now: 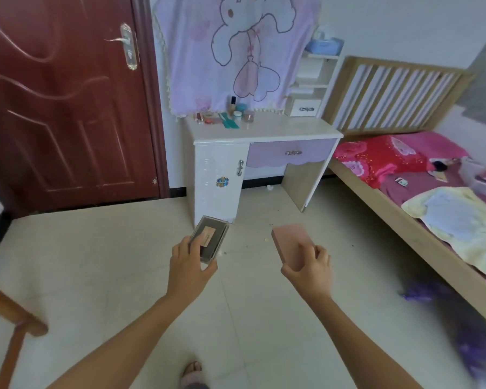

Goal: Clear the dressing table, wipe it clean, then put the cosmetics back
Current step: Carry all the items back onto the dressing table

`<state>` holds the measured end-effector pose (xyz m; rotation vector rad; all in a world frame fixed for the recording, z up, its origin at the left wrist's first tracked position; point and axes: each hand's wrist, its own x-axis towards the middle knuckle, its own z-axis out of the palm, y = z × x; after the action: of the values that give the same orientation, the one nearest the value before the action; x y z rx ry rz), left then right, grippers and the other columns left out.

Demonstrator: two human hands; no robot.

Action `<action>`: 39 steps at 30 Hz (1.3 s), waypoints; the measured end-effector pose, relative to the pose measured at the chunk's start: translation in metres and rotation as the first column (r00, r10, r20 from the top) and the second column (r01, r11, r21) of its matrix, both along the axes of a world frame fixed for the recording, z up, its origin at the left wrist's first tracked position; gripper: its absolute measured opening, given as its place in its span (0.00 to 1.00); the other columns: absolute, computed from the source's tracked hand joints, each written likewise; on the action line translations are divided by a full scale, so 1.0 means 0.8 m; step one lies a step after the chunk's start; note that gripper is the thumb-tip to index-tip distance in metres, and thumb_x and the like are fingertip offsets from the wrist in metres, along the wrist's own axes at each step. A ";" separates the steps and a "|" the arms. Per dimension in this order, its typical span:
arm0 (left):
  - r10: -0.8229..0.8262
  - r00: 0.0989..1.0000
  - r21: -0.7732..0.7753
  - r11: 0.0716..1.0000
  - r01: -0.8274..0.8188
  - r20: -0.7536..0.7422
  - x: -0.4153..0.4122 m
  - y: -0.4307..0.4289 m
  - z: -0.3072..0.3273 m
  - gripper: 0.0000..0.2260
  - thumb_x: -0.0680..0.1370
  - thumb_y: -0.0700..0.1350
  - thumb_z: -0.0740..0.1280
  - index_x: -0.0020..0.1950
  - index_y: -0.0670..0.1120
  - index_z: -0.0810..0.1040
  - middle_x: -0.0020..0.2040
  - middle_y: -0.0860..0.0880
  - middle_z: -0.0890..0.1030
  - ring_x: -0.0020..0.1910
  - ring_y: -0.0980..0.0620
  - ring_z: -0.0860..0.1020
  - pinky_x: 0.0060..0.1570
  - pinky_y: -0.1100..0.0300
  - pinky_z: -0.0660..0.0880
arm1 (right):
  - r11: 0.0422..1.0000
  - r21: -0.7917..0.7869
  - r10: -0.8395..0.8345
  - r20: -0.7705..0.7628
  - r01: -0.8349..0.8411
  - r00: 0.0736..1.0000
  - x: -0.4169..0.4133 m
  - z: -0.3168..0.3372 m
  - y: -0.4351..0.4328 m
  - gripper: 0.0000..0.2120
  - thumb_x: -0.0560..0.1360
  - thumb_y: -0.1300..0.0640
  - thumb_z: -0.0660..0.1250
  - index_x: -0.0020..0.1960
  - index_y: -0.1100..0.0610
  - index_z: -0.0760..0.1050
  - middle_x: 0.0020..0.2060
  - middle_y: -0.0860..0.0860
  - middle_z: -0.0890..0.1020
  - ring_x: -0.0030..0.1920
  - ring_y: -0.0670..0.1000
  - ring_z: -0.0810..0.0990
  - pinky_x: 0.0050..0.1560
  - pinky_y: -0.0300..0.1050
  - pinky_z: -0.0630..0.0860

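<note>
Here the person stands on the tiled floor (pixel 101 265), well back from the dressing table (pixel 264 130), both arms stretched forward.

Left hand (pixel 191 265): closed around a dark case with a clear lid (pixel 210 239), thumb across the top, fingers under it. A tan label shows through the lid. The case tilts away from the camera.

Right hand (pixel 310 266): gripping a flat pink box (pixel 289 244) by its near end, fingers curled over the top face, thumb at the left edge. The two items are held apart, side by side, above the floor.

Dressing table: white top, lilac drawer (pixel 289 153), white cupboard door on its left side. A cluster of cosmetics (pixel 225 115) stands at the back left of the top: a tall dark-capped bottle, small jars, a teal flat item lying down; the smaller pieces are too blurred to identify with confidence. The rest of the top is bare. A pink cartoon cloth (pixel 236 51) hangs behind.

Bed (pixel 404 175) to the right, red and pink bedding. Brown door (pixel 68 94) to the left.
</note>
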<state>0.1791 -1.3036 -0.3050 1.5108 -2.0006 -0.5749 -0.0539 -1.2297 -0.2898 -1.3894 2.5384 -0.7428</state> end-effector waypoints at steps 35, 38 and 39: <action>0.022 1.000 0.130 0.991 -0.022 0.002 -0.281 -0.458 -0.045 0.32 0.69 0.59 0.56 0.69 0.44 0.64 0.63 0.44 0.69 0.58 0.44 0.65 0.56 0.55 0.66 | 0.997 0.072 0.035 -0.049 -0.031 0.998 -0.266 -0.039 -0.467 0.29 0.66 0.47 0.70 0.63 0.56 0.68 0.61 0.56 0.67 0.58 0.56 0.66 0.59 0.50 0.69; 0.066 0.998 0.132 0.989 -0.065 -0.004 -0.331 -0.503 -0.039 0.32 0.68 0.56 0.56 0.69 0.44 0.64 0.64 0.43 0.68 0.60 0.44 0.64 0.59 0.54 0.65 | 0.997 0.053 0.060 -0.019 -0.059 0.998 -0.311 -0.034 -0.519 0.29 0.65 0.48 0.70 0.62 0.56 0.69 0.60 0.57 0.67 0.57 0.57 0.66 0.57 0.50 0.70; 0.074 0.997 0.115 0.991 -0.073 -0.001 -0.348 -0.517 -0.038 0.32 0.67 0.56 0.56 0.69 0.44 0.65 0.64 0.43 0.68 0.60 0.43 0.65 0.58 0.54 0.65 | 0.996 0.058 0.072 -0.016 -0.071 0.997 -0.326 -0.032 -0.534 0.29 0.65 0.47 0.70 0.62 0.56 0.68 0.60 0.57 0.67 0.58 0.57 0.66 0.57 0.51 0.70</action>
<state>-0.0991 -1.7168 -0.3354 1.6419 -1.9277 -0.6729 -0.3145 -1.6569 -0.3153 -1.4661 2.4877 -0.6437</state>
